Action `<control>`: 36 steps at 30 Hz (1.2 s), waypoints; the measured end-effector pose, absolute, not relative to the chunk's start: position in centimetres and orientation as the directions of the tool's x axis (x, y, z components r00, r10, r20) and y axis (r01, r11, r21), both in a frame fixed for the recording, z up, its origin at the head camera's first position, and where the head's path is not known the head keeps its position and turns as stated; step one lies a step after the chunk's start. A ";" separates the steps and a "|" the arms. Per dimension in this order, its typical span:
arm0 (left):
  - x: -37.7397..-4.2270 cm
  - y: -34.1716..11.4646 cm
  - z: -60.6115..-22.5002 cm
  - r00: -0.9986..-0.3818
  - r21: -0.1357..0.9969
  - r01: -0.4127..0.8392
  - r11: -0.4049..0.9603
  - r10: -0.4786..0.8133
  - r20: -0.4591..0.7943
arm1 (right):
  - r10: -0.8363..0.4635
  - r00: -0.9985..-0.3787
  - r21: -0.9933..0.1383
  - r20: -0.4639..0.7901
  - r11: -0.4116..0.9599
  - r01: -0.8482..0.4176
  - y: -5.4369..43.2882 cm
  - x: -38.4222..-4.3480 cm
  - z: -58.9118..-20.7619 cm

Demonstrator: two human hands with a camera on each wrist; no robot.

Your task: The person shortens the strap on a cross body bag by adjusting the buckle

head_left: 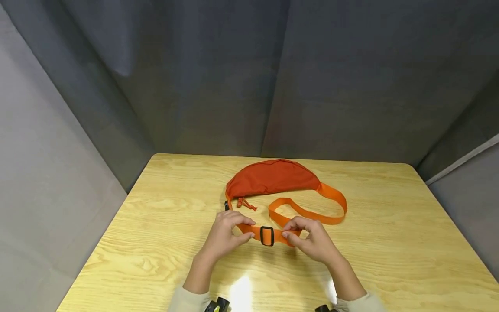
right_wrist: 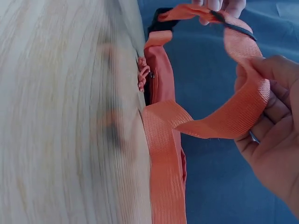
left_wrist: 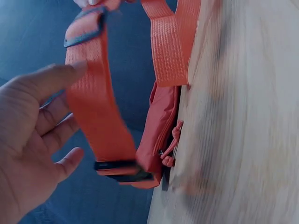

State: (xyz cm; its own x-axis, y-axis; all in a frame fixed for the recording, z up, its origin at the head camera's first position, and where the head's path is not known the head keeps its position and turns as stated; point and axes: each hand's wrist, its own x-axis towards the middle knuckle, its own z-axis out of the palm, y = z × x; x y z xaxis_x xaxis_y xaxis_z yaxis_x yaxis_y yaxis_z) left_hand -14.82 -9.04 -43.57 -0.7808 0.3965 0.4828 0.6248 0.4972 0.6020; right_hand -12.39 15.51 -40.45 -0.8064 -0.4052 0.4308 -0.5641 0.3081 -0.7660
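Observation:
A red waist bag (head_left: 273,177) lies on the table with its orange strap (head_left: 333,195) looping toward the front. My left hand (head_left: 224,232) pinches this strap just left of a black slider buckle (head_left: 267,236). On the slider's other side, my right hand (head_left: 313,240) pinches the webbing between thumb and fingers. The stretch between both hands is held up above the tabletop. In the left wrist view, a black side buckle (left_wrist: 124,170) joins the strap near the bag's end. A red cord zipper pull (head_left: 247,203) hangs from the bag.
The wooden table (head_left: 136,251) extends on both sides of the hands. Behind it hangs a dark grey curtain (head_left: 218,86), with a lighter grey panel (head_left: 46,173) at the left. A slack loop of strap lies right of the bag's front.

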 end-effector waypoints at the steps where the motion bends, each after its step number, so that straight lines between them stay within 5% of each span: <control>1: -14.7 -9.1 -43.5 -0.774 0.596 0.633 0.493 0.410 0.483 | -0.402 -0.808 -0.772 0.432 0.299 -0.561 15.4 -12.3 -40.4; 14: -14.9 -7.2 -44.3 -0.684 0.578 0.729 0.365 0.409 0.604 | -0.392 -0.819 -0.824 0.420 0.214 -0.525 15.4 -13.1 -40.7; 23: -14.5 -7.8 -44.6 -0.722 0.609 0.692 0.388 0.388 0.573 | -0.426 -0.855 -0.895 0.294 0.191 -0.403 15.6 -13.7 -42.5; 31: -14.8 -7.2 -44.9 -0.680 0.604 0.731 0.318 0.416 0.604 | -0.469 -0.832 -0.930 0.296 0.058 -0.364 15.0 -14.0 -43.6; 36: -14.8 -7.8 -44.8 -0.659 0.630 0.743 0.227 0.415 0.627 | -0.505 -0.821 -0.917 0.265 0.131 -0.376 15.2 -14.2 -43.6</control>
State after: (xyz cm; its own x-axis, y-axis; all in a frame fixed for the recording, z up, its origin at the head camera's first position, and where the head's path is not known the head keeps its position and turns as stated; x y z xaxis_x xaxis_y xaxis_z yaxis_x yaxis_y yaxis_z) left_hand -14.76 -7.77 -44.80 -0.6590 0.4152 0.6271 0.7425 0.2266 0.6303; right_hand -14.23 15.18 -43.63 -0.8215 -0.5049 0.2651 -0.3763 0.1305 -0.9173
